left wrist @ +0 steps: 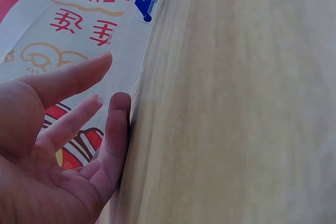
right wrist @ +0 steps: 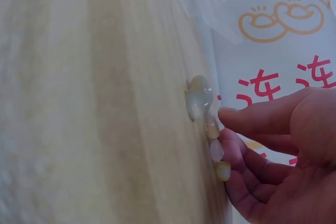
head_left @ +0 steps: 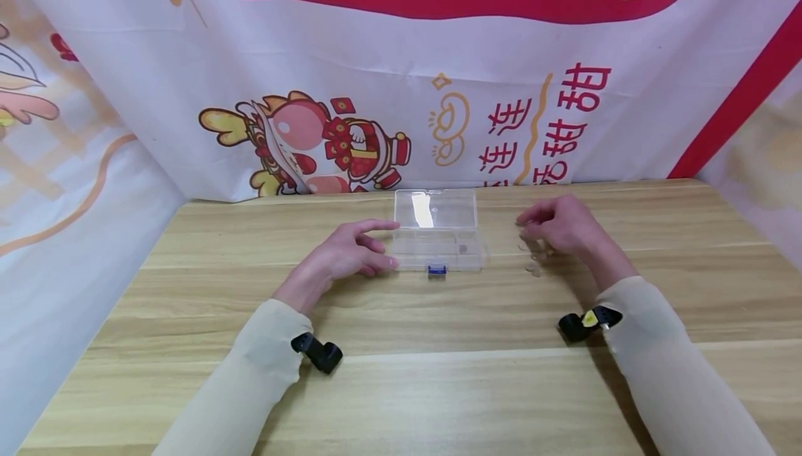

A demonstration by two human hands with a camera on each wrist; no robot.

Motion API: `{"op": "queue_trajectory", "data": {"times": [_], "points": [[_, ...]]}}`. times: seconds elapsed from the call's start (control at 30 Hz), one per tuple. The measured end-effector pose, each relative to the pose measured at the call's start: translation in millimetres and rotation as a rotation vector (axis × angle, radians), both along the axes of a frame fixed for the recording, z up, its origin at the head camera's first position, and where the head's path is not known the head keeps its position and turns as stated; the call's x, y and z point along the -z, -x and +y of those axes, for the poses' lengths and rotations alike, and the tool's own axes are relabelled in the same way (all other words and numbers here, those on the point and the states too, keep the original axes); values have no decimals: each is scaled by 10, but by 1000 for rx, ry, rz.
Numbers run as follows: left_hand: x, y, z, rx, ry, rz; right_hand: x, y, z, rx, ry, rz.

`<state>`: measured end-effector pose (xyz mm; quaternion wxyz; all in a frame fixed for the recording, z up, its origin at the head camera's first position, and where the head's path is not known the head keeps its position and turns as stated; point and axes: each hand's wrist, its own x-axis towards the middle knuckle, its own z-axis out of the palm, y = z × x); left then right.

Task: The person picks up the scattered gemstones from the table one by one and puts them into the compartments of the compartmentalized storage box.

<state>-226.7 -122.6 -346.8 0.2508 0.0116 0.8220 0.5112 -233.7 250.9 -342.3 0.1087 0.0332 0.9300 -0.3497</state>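
A clear plastic compartment box (head_left: 432, 262) with a blue latch (head_left: 436, 271) lies on the table, its lid (head_left: 451, 209) raised at the back. A small dark-looking piece (head_left: 463, 249) sits in its right compartment. Against the box's left side rests my left hand (head_left: 351, 250), thumb at the front corner and index finger stretched toward the lid's edge. My right hand (head_left: 560, 223) hovers low over several small translucent stones (right wrist: 199, 98) to the right of the box. Nothing shows held between its thumb and fingers, though the fingertips are partly hidden. A yellowish stone (right wrist: 223, 171) lies beside the fingers.
The wood-grain table (head_left: 432, 386) runs back to a white and red printed cloth (head_left: 376, 52) hanging just behind the box. Black wrist cameras (head_left: 318, 353) are strapped over both pale sleeves (head_left: 238, 379).
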Motion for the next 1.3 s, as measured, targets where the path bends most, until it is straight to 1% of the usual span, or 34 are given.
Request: {"op": "queue_trajectory", "data": {"times": [0.2,0.5,0.87,1.1,1.3], "points": [[12,-2,-4,2,-3,3,30,1,-7,-4,-25,2],[21,-4,-9,-1,-2,4,29,1,-28,-10,-65,-1],[32,-29,-1,-4,-14,2,49,7,-28,-23,-77,12],[23,-24,8,-6,-23,2,28,12,-67,-23,-64,13],[-3,-11,16,-8,-12,-1,-31,-17,-144,-30,-29,64]]}}
